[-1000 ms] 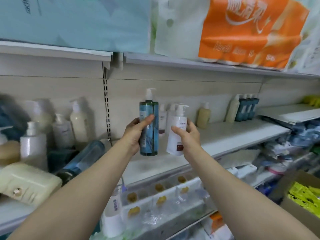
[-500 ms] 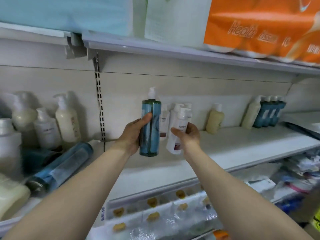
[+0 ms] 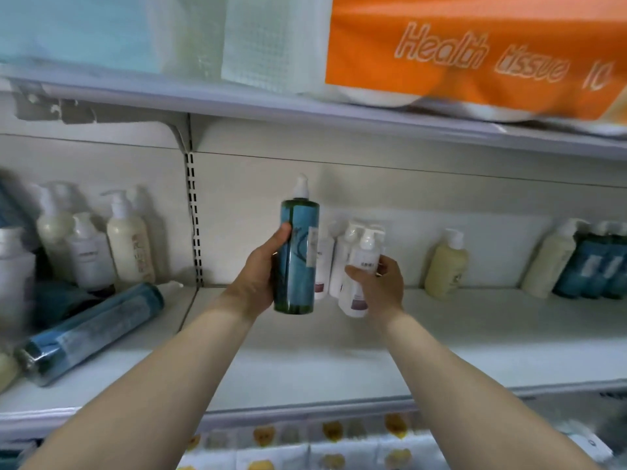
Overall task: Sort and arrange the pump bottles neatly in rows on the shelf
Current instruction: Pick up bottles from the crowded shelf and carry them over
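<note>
Sorting is partway: left hand point(image 3: 261, 276) grips a tall teal pump bottle point(image 3: 298, 256) upright above the shelf point(image 3: 475, 337), right hand point(image 3: 380, 283) holds a small white pump bottle point(image 3: 361, 266) by matching white bottles point(image 3: 334, 262). A blue bottle point(image 3: 91, 330) lies toppled left, unsorted.

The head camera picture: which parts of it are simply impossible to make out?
- Labels on the white bottle and blue bottle: too small, partly covered by the right hand and left hand.
- White bottles behind: hidden by the held bottles.
- Far-left bottles: blurred, cut by the edge.
- Dark blue bottles far right: blurred.
</note>
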